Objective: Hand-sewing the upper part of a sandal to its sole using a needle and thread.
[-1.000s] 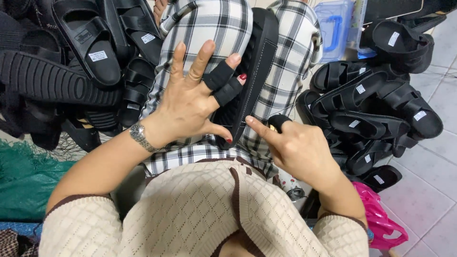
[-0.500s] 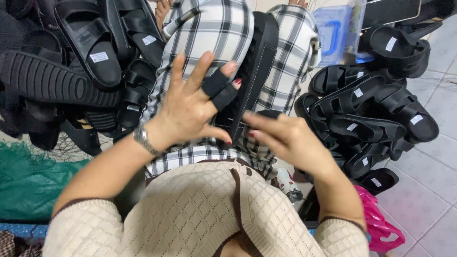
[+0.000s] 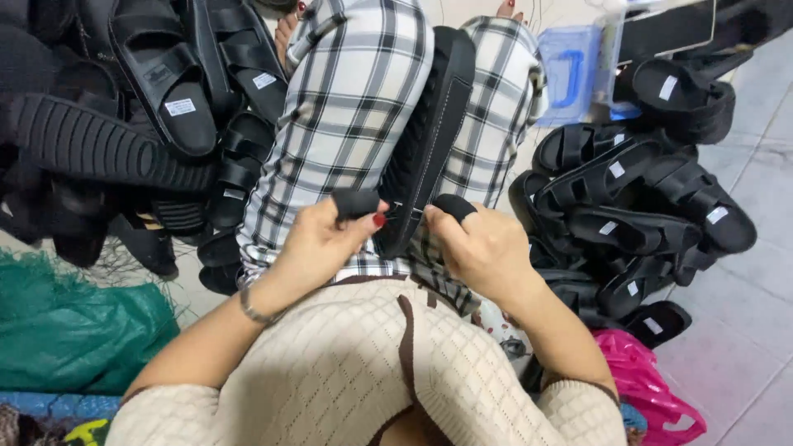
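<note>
A black sandal (image 3: 429, 132) lies on its edge between my legs, which are in black-and-white checked trousers (image 3: 355, 107). My left hand (image 3: 318, 244) is closed near the sandal's near end, with black finger covers on, and pinches a black strap piece at the sole. My right hand (image 3: 483, 248), also with a black finger cover, grips the same end from the right. Both hands meet at the sandal's heel end just above my cream knitted top (image 3: 363, 372).
A heap of black sandals (image 3: 132, 107) lies to the left and another pile of black sandals (image 3: 636, 206) to the right. A green net bag (image 3: 74, 330) is at lower left, a pink plastic bag (image 3: 644, 388) at lower right, a blue plastic box (image 3: 570, 70) at the top.
My left hand, spread open over the sandal a second ago, has dropped and closed at its near end. My right hand has moved up and left to the same end.
</note>
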